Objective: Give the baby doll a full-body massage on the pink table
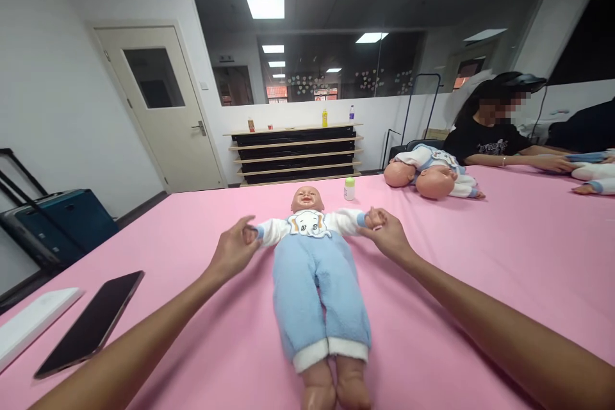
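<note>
A baby doll (314,282) in light blue trousers and a white top with an elephant face lies on its back on the pink table, feet toward me. Its arms are spread out to both sides. My left hand (234,248) is closed around the doll's hand on the left. On the other side, my right hand (390,237) grips the doll's other hand, thumb below and fingers behind it. Just beyond the doll's outstretched arm stands a small white bottle (349,189) with a green cap.
A black phone (91,323) and a white box-like object (36,320) lie at the table's left. More dolls (435,180) are heaped at the far right, beside a seated person (494,141) handling another doll. A suitcase (60,227) stands left of the table.
</note>
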A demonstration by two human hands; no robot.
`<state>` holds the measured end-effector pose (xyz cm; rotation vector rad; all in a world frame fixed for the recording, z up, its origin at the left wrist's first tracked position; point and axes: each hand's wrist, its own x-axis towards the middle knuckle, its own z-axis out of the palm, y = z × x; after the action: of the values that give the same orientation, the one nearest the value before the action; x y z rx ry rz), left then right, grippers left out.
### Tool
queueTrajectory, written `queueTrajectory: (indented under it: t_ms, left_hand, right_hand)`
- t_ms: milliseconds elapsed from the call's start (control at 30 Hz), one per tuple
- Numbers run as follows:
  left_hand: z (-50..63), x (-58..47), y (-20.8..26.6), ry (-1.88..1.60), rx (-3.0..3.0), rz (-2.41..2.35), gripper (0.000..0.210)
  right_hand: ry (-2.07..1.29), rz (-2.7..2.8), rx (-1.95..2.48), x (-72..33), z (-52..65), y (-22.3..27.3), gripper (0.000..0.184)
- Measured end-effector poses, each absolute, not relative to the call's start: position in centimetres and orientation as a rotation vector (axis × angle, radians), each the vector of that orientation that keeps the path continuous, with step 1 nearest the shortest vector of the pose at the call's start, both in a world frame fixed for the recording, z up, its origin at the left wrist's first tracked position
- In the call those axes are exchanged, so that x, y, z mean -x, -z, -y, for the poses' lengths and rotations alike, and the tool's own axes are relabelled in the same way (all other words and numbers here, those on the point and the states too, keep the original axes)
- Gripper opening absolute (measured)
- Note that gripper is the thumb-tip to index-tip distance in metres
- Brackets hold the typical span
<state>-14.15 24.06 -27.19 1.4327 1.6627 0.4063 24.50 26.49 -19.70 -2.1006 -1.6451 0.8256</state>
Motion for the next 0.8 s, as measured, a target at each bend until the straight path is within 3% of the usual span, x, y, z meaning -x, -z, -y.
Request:
queueTrajectory:
  t_ms: [133, 467, 600, 800]
  left_hand:
    - [-18.4, 13.3, 26.3, -0.227, -1.547, -1.627, 0.029]
    - [-16.6, 11.9, 25.4, -0.133, -1.590, -1.673, 0.014]
    - [-17.7, 13.1, 25.3, -0.190, -1.531, -1.712, 0.021]
    - [-25.3, 14.5, 27.6, -0.488, -1.453, -1.851, 0.052]
  right_hand:
    - [-0.912, 1.781, 2.187, -24.2, -21.2, 17.8, 0.023]
    - [-0.803, 2.112, 2.403, -23.0, -19.0, 16.1, 0.019]
    - [-0.826, 1.947, 2.361, -23.8, -20.3, 15.8, 0.026]
    - [-0.712, 1.779, 2.280, -25.6, -28.2, 18.1, 0.037]
